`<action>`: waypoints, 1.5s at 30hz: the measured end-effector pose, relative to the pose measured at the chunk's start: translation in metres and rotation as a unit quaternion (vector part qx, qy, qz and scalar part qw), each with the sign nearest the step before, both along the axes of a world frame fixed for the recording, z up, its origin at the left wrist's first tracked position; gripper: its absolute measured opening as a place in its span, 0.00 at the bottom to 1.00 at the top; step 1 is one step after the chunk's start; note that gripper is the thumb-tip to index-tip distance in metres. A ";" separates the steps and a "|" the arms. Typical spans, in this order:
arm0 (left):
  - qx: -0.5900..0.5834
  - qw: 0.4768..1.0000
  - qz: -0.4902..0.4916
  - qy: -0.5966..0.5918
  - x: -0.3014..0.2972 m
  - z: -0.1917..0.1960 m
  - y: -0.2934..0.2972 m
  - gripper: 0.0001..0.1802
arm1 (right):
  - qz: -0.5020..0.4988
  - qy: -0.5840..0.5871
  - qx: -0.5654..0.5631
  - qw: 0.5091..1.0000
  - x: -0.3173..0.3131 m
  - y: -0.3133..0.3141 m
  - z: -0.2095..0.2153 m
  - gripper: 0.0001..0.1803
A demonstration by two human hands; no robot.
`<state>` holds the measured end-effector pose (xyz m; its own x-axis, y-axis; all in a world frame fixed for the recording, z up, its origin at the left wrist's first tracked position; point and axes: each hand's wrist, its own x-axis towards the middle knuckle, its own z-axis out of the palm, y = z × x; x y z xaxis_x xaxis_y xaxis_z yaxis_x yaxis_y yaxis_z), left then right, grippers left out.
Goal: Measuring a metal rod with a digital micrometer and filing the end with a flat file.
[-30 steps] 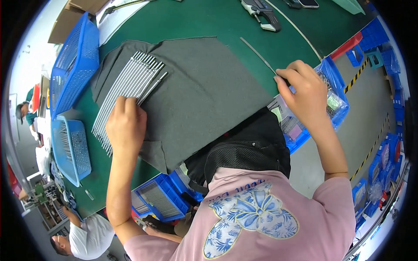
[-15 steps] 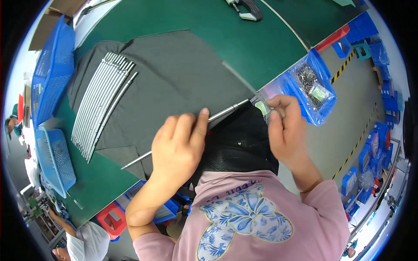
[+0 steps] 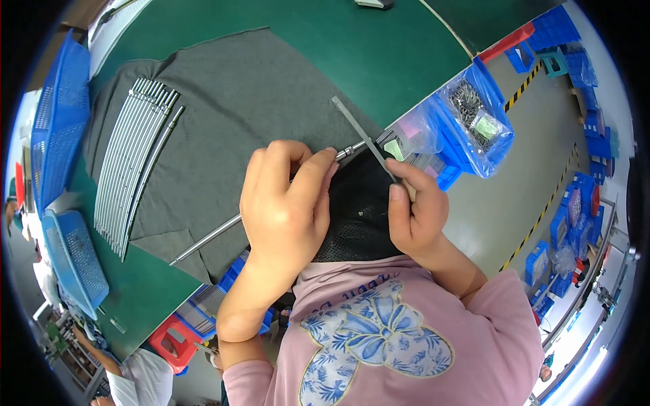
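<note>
My left hand (image 3: 284,196) is closed around a slim silver metal rod (image 3: 210,240), which slants from the lower left up to the right across the grey cloth (image 3: 250,95). Its stepped end sticks out past my thumb and fingertips. My right hand (image 3: 420,213) pinches a narrow flat grey file (image 3: 355,125), which crosses the rod near its far end; whether the two touch I cannot tell. On the cloth to the left, several similar silver rods (image 3: 132,162) lie side by side, with one slightly apart at their right. Black mesh fabric (image 3: 352,227) lies below the rod end.
Two blue perforated baskets (image 3: 74,257) stand along the left table edge. At the right edge, a blue bin (image 3: 497,152) holds a plastic bag of small metal parts (image 3: 464,111). A red stool (image 3: 172,345) and a co-worker in white (image 3: 145,379) are at lower left.
The file, blurred before, now shows sharply, and my right hand has moved left and down. My left fingers have closed more tightly on the rod. The whole view has shifted slightly.
</note>
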<state>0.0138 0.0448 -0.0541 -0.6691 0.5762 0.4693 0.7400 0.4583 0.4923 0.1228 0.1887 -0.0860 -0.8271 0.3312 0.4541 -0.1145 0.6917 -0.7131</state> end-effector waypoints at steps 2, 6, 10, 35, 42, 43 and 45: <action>0.002 1.000 0.001 0.002 -0.001 -0.002 0.000 0.12 | 0.004 0.000 0.006 1.000 0.000 0.000 0.001 0.15; 0.022 1.000 -0.010 -0.016 -0.002 0.000 0.001 0.11 | 0.010 0.031 -0.001 0.999 -0.002 -0.003 -0.004 0.15; 0.041 0.997 0.002 -0.061 -0.005 0.002 0.001 0.09 | 0.019 0.035 -0.014 0.999 -0.006 -0.007 -0.006 0.15; 0.045 0.998 0.035 -0.034 -0.006 -0.002 0.004 0.11 | 0.066 -0.008 0.134 0.989 -0.024 -0.008 0.003 0.24; 0.048 0.998 0.037 -0.034 -0.005 -0.005 0.004 0.11 | 0.075 -0.006 0.146 0.986 -0.029 -0.001 0.012 0.28; 0.052 0.998 0.038 -0.027 -0.007 -0.005 0.004 0.11 | 0.076 0.014 0.166 0.983 -0.036 -0.002 0.012 0.28; 0.057 0.997 0.041 -0.032 -0.005 -0.005 0.005 0.11 | 0.071 0.004 0.171 0.983 -0.022 -0.004 0.011 0.28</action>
<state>0.0086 0.0498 -0.0588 -0.7431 0.4633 0.4829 0.6671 0.4554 0.5896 0.1008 0.1843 -0.0754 -0.8498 0.0402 0.5256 -0.2316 0.8672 -0.4409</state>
